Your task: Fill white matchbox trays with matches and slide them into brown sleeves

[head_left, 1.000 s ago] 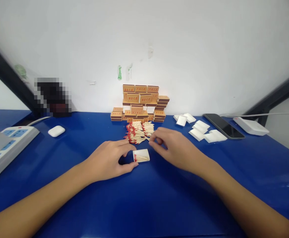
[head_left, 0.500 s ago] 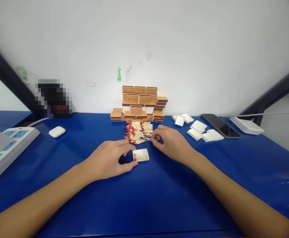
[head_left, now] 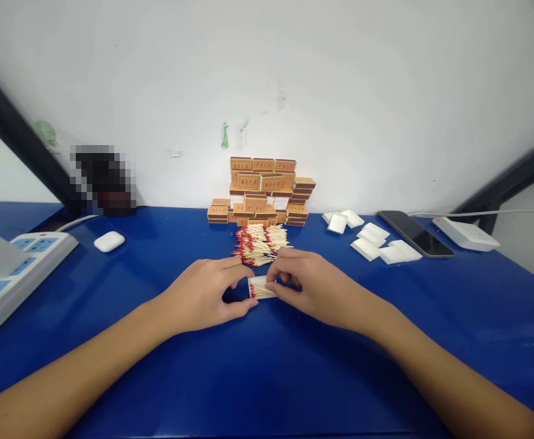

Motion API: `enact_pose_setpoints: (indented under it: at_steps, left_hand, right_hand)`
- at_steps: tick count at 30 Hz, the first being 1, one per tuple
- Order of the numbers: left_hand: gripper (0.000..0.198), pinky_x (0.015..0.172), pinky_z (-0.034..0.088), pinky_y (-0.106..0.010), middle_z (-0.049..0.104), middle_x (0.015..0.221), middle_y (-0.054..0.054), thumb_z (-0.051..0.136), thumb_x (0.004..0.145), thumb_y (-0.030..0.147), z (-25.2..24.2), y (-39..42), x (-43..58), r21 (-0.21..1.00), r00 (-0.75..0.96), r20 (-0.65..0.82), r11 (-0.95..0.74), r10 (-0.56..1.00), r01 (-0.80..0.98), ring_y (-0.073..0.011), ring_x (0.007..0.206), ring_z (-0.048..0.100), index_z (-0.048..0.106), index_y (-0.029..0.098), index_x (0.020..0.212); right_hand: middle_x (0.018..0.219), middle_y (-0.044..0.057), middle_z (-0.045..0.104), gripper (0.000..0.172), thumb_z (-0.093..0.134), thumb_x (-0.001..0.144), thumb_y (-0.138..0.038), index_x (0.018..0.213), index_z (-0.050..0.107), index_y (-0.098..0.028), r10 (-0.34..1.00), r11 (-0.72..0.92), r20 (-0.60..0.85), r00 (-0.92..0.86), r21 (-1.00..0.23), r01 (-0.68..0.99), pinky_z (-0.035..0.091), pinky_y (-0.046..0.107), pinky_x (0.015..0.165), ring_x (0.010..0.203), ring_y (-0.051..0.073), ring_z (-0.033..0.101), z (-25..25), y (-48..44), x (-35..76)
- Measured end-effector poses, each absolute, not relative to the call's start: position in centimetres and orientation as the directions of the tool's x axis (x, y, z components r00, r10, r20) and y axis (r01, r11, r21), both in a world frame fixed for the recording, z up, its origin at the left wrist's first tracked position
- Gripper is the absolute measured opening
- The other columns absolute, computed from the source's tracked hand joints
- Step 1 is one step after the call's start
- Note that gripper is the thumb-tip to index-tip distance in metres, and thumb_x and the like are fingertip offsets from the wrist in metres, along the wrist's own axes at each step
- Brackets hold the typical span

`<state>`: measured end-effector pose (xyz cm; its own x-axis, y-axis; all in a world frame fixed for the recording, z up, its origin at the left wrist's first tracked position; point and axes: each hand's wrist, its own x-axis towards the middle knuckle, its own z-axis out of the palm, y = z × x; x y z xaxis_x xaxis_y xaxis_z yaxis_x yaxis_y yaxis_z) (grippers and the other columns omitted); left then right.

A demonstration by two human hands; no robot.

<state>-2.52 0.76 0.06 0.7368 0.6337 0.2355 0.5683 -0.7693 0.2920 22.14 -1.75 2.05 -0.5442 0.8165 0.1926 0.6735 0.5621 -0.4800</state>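
A small white matchbox tray (head_left: 258, 281) lies on the blue table with several red-headed matches (head_left: 262, 292) along its near side. My left hand (head_left: 207, 296) grips the tray's left end between thumb and fingers. Over the tray's right end, my right hand (head_left: 310, 283) is closed in a pinch on a match, which its fingertips mostly hide. Just beyond both hands is a big heap of loose matches (head_left: 260, 244), most of their red heads facing left. Yellow-brown matchboxes (head_left: 255, 183) stand stacked behind the heap, against the wall.
White matchbox trays (head_left: 367, 247) lie scattered at the right, beside a dark phone (head_left: 415, 235) and a white box-shaped device (head_left: 465, 233). To the left are a white earbud case (head_left: 109, 241) and a power strip (head_left: 33, 262). A blurred dark object (head_left: 104, 183) stands at the back left.
My right hand has moved from the right edge of the match heap toward me and left, over the tray. My left hand keeps its hold on the tray. The view has shifted slightly.
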Motion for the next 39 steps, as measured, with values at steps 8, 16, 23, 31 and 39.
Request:
enact_pose_setpoints:
  at_steps: [8, 16, 23, 31, 39]
  left_hand:
    - [0.026, 0.063, 0.044, -0.029, 0.066, 0.084, 0.002, 0.07, 0.093, 0.04, 0.0, 0.6, -2.5, 0.284, 0.742, 0.224, -0.771, 0.632, 0.57, -0.015, 0.07, 0.062, 0.071, 0.021, 0.11]
    - [0.026, 0.063, 0.044, -0.029, 0.066, 0.084, 0.002, 0.069, 0.094, 0.04, 0.1, 0.4, -2.3, 0.275, 0.757, 0.217, -0.782, 0.617, 0.559, -0.0152, 0.07, 0.062, 0.072, 0.021, 0.111]
    - [0.028, 0.064, 0.045, -0.029, 0.067, 0.084, 0.001, 0.069, 0.093, 0.042, 0.0, 0.6, -2.7, 0.272, 0.743, 0.237, -0.777, 0.626, 0.568, -0.0157, 0.071, 0.063, 0.071, 0.021, 0.111]
    - [0.026, 0.065, 0.045, -0.03, 0.067, 0.083, 0.001, 0.069, 0.094, 0.041, 0.0, 0.5, -2.5, 0.273, 0.752, 0.221, -0.779, 0.622, 0.564, -0.017, 0.073, 0.064, 0.071, 0.022, 0.111]
    - [0.026, 0.063, 0.044, -0.029, 0.068, 0.085, 0.001, 0.07, 0.093, 0.04, 0.2, 0.6, -2.4, 0.275, 0.75, 0.22, -0.778, 0.623, 0.565, -0.0159, 0.071, 0.064, 0.071, 0.021, 0.112]
  right_hand:
    - [0.086, 0.002, 0.061, 0.007, 0.065, 0.096, -0.018, 0.09, 0.069, -0.019, 0.868, 0.491, 0.316, -0.383, -0.431, 0.757, 0.042, 0.029, 0.068, 0.075, 0.015, 0.057, 1.1, 0.4, 24.3]
    - [0.094, 0.005, 0.061, 0.008, 0.063, 0.095, -0.014, 0.089, 0.067, -0.018, 0.869, 0.489, 0.276, -0.411, -0.344, 0.801, 0.046, 0.031, 0.076, 0.084, 0.019, 0.061, -0.9, 1.8, 23.9]
    - [0.097, 0.006, 0.063, 0.008, 0.058, 0.097, -0.018, 0.091, 0.064, -0.019, 0.887, 0.462, 0.197, -0.417, -0.368, 0.807, 0.045, 0.03, 0.072, 0.081, 0.018, 0.06, 0.4, 1.7, 25.7]
    - [0.077, 0.0, 0.063, 0.006, 0.06, 0.093, -0.02, 0.095, 0.066, -0.02, 0.904, 0.426, 0.259, -0.34, -0.487, 0.762, 0.039, 0.028, 0.062, 0.065, 0.015, 0.054, 1.7, 1.2, 25.8]
    - [0.088, 0.004, 0.065, 0.026, 0.049, 0.094, -0.015, 0.109, 0.07, -0.018, 0.875, 0.483, 0.285, -0.392, -0.445, 0.754, 0.043, 0.031, 0.068, 0.073, 0.017, 0.057, 1.9, 0.9, 25.2]
